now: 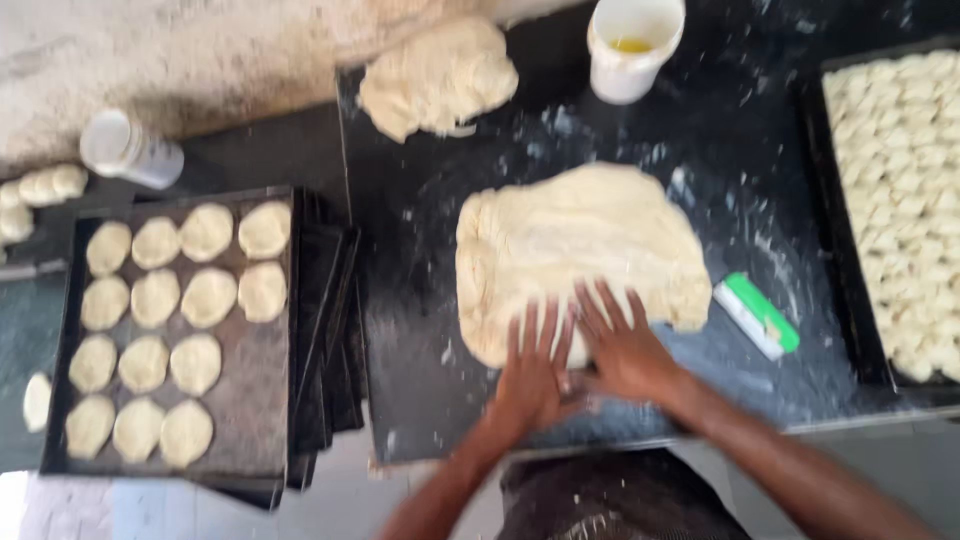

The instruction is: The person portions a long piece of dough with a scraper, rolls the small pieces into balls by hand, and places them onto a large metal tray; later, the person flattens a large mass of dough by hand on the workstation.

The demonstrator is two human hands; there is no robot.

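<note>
Both hands — left hand (532,368) and right hand (622,345) — lie flat with fingers spread, pressing the near edge of the big dough sheet (575,250) in the middle of the dark floured tabletop (420,260). Left of it stands a baking tray (255,400) with round pieces; beyond it a dough lump (438,78), a white cup (632,45); right — a green scraper (757,315).

Dough slab (580,250): one large, pale cream sheet, flattened, roughly rectangular with uneven, rounded edges. Surface soft, marked with folds and ridges, most on its left side. Lies flat near the middle of the dark, flour-dusted bench (420,200). Its near edge is covered by the left hand (535,370) and right hand (620,345), fingers spread flat, pressing down side by side.
</note>
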